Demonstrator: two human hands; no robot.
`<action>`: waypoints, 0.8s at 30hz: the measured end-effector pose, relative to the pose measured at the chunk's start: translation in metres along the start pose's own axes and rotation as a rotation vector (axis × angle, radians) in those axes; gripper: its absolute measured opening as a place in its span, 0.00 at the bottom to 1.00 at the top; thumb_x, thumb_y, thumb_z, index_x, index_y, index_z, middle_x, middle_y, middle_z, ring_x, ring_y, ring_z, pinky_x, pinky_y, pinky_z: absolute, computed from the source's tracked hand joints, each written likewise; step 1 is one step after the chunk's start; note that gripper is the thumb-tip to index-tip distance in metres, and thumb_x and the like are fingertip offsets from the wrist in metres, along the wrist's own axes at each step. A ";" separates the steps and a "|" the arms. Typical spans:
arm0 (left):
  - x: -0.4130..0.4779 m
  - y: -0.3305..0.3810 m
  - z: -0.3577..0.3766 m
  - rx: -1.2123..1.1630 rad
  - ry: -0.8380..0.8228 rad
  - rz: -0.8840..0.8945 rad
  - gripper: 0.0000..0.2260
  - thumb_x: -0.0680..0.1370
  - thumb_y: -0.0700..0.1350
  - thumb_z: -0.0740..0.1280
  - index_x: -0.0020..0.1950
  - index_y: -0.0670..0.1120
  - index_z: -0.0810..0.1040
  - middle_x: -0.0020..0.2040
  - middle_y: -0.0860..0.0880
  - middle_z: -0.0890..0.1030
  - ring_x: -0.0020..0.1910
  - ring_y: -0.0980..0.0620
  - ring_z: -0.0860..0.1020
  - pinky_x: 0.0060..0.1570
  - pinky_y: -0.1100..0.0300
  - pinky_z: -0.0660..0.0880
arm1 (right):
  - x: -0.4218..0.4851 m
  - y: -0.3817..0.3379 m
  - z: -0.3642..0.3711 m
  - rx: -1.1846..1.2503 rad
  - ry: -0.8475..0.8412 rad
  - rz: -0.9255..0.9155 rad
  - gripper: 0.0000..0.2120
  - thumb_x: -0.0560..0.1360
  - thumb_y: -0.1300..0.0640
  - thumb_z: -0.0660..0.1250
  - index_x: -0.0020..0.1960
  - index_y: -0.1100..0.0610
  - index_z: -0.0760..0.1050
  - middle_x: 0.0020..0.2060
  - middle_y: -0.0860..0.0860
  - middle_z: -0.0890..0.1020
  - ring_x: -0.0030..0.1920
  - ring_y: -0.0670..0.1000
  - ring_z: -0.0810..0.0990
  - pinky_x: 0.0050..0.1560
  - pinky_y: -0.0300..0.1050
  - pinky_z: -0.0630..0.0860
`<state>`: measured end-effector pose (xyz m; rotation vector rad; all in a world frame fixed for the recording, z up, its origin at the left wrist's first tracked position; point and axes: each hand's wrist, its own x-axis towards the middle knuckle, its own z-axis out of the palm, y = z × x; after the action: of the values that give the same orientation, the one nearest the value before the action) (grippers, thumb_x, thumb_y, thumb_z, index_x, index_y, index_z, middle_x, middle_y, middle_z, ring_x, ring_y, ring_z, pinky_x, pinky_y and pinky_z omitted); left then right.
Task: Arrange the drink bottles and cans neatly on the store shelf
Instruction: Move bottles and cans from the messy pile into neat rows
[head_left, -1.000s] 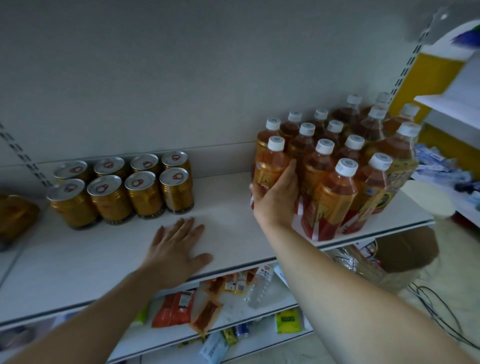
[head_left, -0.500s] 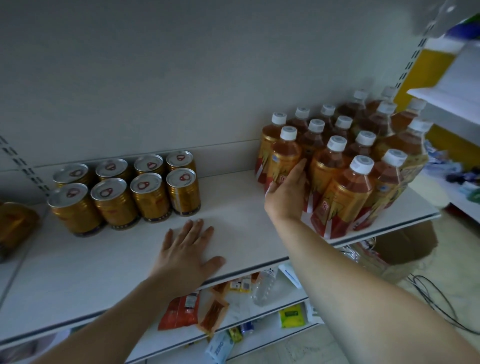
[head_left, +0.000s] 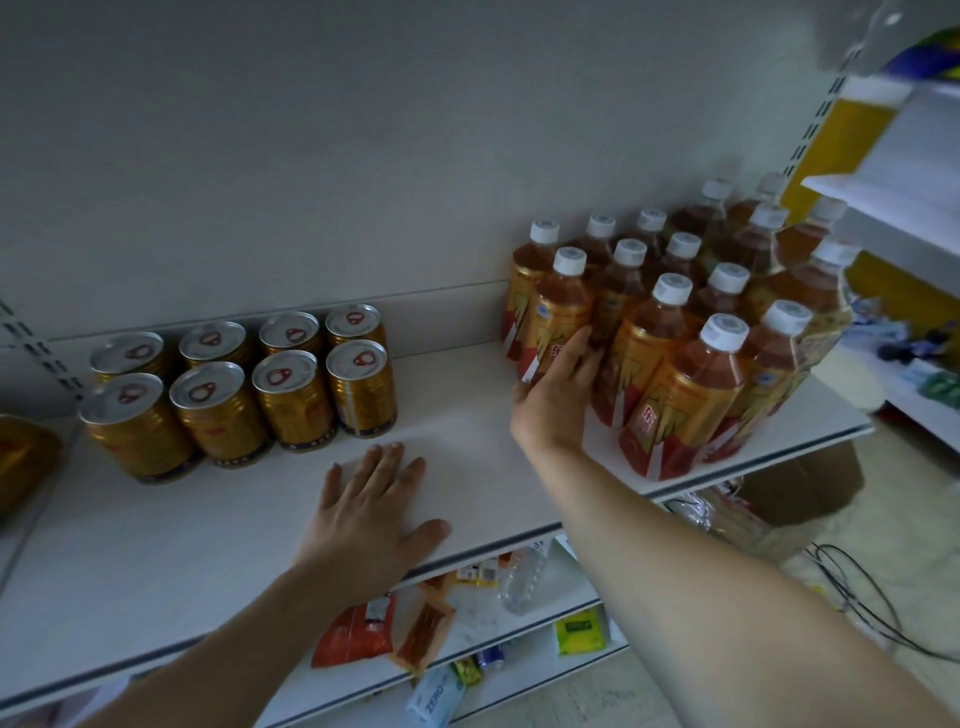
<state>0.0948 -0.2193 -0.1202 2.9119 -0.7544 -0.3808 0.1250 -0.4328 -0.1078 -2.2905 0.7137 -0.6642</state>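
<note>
Presently right hand (head_left: 558, 400) grips a left-edge bottle (head_left: 558, 306), left hand (head_left: 371, 512) flat on shelf (head_left: 208, 545); next, nudge it into line.

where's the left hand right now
In the head view, the left hand lies flat on the shelf near its front edge, just in front of the gold cans and left of the tea bottles.
</note>
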 end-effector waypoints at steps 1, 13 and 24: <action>0.000 0.000 0.000 0.001 -0.004 -0.002 0.39 0.71 0.73 0.43 0.77 0.56 0.41 0.77 0.54 0.35 0.76 0.54 0.35 0.73 0.47 0.34 | 0.004 0.001 0.000 -0.016 -0.003 0.019 0.45 0.77 0.61 0.66 0.78 0.61 0.34 0.76 0.65 0.47 0.76 0.65 0.50 0.74 0.51 0.56; 0.002 -0.006 -0.021 -0.081 -0.120 0.036 0.35 0.76 0.68 0.55 0.78 0.56 0.47 0.79 0.53 0.42 0.77 0.54 0.41 0.75 0.49 0.39 | -0.016 -0.011 -0.029 -0.225 -0.201 -0.067 0.46 0.78 0.48 0.65 0.78 0.61 0.35 0.78 0.62 0.43 0.78 0.60 0.44 0.75 0.51 0.51; -0.126 -0.081 -0.099 -0.245 0.062 -0.356 0.33 0.75 0.60 0.66 0.76 0.55 0.58 0.77 0.52 0.60 0.74 0.50 0.61 0.73 0.52 0.58 | -0.056 -0.125 -0.018 -0.420 -0.644 -0.586 0.34 0.73 0.39 0.65 0.72 0.56 0.63 0.70 0.58 0.69 0.69 0.60 0.67 0.66 0.52 0.68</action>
<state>0.0519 -0.0828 -0.0115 2.7994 -0.1617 -0.3807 0.1121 -0.3240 -0.0235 -2.8952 -0.1556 0.0305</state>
